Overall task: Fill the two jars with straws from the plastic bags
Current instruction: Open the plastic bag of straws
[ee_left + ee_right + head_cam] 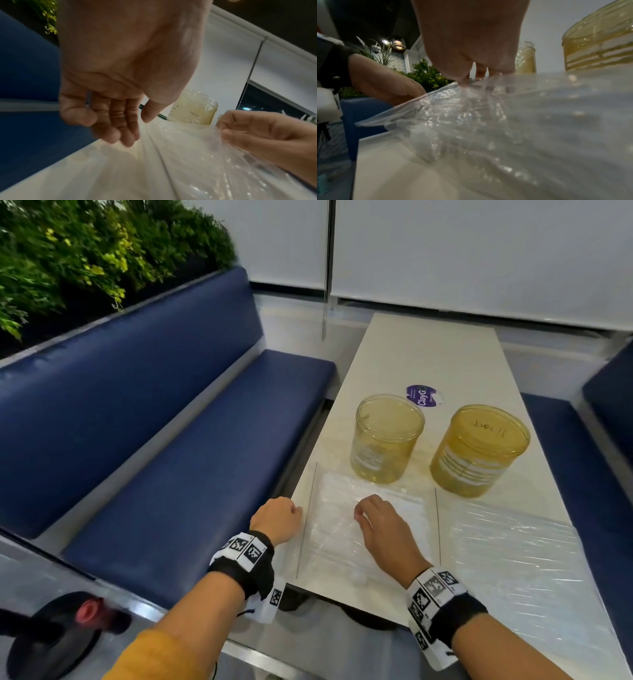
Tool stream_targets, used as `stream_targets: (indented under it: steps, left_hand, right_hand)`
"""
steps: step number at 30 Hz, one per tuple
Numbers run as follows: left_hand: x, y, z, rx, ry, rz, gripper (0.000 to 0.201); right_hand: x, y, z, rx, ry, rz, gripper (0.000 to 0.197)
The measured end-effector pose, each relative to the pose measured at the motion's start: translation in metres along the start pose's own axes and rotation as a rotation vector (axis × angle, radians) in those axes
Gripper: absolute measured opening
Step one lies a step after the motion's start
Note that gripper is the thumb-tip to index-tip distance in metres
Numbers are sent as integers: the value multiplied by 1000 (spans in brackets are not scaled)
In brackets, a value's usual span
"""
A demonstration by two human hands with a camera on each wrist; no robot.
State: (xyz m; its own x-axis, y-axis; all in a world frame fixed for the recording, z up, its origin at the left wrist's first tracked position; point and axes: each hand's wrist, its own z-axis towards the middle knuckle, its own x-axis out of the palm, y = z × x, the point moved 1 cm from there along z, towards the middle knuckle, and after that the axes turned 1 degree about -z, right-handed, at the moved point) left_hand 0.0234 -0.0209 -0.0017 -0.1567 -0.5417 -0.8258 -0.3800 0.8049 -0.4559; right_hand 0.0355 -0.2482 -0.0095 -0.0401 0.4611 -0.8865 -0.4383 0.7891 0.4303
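On the counter (424, 354), both hands pinch one plastic bag (342, 529); tugging risks tearing it, scattering straws.

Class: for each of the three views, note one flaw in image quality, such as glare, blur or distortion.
Head view: wide-angle bending of the table edges. Left wrist view: the left hand is dim and motion-blurred. Right wrist view: the plastic bag is out of focus, speckled with glare.

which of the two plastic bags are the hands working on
The left plastic bag, the one in front of the paler jar. The right hand pinches its film and the left hand is at its left edge; the right plastic bag lies untouched.
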Motion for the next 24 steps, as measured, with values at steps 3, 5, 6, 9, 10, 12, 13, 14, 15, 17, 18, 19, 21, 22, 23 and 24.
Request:
stream_targets:
  steps: [3,5,6,9,10,12,13,14,15,17,18,19,21,22,23,24]
  left_hand:
    - [-11,-5,-7,103,11,-283,26]
    - [-24,-15,-15,145,19,-371,24]
    - [-31,-21,-19,162,28,-391,25]
    - [-49,-38,-30,226,51,-439,31]
    - [-55,-45,-33,242,50,-453,34]
    - [-63,-56,-38,277,55,-451,34]
    - [-66,-62,-41,303,58,-442,30]
    - [-69,-67,-44,330,59,-438,27]
    - [-71,-73,-47,358,55,-441,26]
    - [-75,-83,-54,411,31,-455,27]
    - [-75,-88,-58,436,18,-466,28]
    - [-76,-92,-61,459,9,-482,28]
    - [-77,-102,-66,502,-4,-520,27]
    - [-78,-106,-68,523,-13,-537,27]
    - [-78,-111,-69,546,-22,-550,28]
    - [-78,-116,-70,569,-25,-562,28]
  right_hand:
    - [-12,2,-6,16,-104,191,11]
    - [-22,4,-8,41,-140,342,13]
    - [-27,4,-9,51,-152,399,13]
    - [-40,6,-12,63,-217,491,11]
    - [-42,7,-12,61,-249,512,11]
    - [-44,7,-12,60,-299,547,13]
    - [-43,7,-13,64,-310,566,14]
    - [-43,9,-14,69,-312,592,14]
    - [-43,11,-15,76,-309,621,14]
    - [-45,15,-15,86,-296,625,16]
    - [-49,16,-13,88,-294,583,17]
    - [-53,17,-10,91,-293,529,18]
    - [-70,22,1,98,-320,444,15]
    - [-81,26,7,86,-355,415,13]
    - [-94,32,12,59,-402,390,14]
    - [-106,38,17,22,-440,375,19]
